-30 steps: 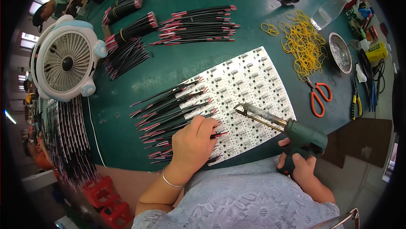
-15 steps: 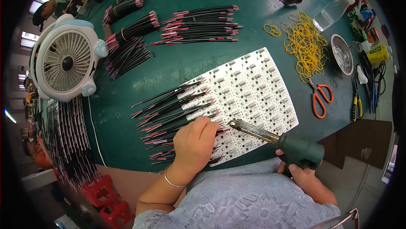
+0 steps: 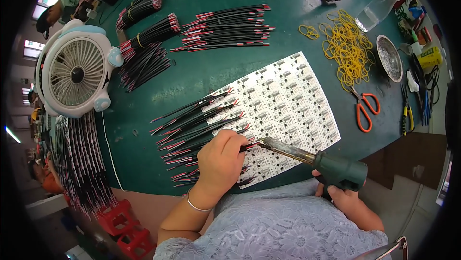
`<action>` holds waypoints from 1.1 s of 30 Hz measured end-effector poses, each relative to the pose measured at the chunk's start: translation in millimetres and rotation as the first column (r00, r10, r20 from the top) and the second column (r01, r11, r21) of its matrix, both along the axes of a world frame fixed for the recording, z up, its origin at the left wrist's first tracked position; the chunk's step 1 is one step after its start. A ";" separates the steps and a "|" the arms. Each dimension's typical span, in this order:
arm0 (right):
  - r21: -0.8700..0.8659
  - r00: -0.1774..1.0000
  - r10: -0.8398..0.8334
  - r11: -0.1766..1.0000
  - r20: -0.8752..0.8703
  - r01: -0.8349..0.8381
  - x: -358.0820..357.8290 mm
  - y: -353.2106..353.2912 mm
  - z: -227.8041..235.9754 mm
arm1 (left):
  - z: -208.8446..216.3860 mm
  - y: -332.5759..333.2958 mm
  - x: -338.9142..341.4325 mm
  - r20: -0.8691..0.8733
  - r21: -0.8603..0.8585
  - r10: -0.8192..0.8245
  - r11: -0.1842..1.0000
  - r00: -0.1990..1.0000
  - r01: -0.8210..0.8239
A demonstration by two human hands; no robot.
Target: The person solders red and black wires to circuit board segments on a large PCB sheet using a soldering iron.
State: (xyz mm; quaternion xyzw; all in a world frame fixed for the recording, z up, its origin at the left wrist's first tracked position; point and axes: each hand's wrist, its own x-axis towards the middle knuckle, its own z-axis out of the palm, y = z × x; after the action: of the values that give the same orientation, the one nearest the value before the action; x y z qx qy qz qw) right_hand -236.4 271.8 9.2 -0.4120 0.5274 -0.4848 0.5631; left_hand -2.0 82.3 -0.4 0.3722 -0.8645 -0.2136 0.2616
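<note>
Nearest, the right hand (image 3: 340, 195) is wrapping its grip firmly around the handle of a green soldering gun (image 3: 343, 170), whose metal barrel is pointing left. Beside it, the left hand (image 3: 221, 157) is pinching a black wire (image 3: 247, 147) between thumb and fingers, its grip nearly closed; the wire's red end is poking out at the gun's tip, though whether they are touching cannot be told. Beneath both, a white circuit board sheet (image 3: 293, 101) is lying on the green counter (image 3: 201, 70), with a row of black-sleeved leads (image 3: 192, 122) spreading out over its left edge. To the right, orange-handled cutters (image 3: 359, 100) are resting near a heap of yellow rubber bands (image 3: 348, 51). A white fan (image 3: 77, 74) is standing at the left, and farther off more cut leads (image 3: 228, 29) are lying side by side.
</note>
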 end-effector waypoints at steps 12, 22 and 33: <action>-0.004 1.000 0.003 1.000 0.017 -0.003 0.1 1.5 -2.2 | -1.6 -0.4 0.9 -0.018 0.043 0.001 0.999 1.000 -0.001; 0.018 0.999 -0.017 1.000 0.028 0.016 1.1 0.2 -0.1 | -0.9 -1.5 0.0 -0.025 0.063 0.005 0.998 1.000 -0.003; 0.029 0.999 -0.010 1.000 0.035 0.009 0.8 -4.4 3.6 | 0.0 -2.0 -0.1 -0.045 0.067 0.001 0.998 0.999 0.002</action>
State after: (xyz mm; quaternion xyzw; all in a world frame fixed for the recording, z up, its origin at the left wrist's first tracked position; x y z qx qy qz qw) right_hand -235.6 267.3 12.7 -0.3927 0.5263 -0.4869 0.5759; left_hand -2.0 80.3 -0.4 0.3758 -0.8508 -0.2508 0.2683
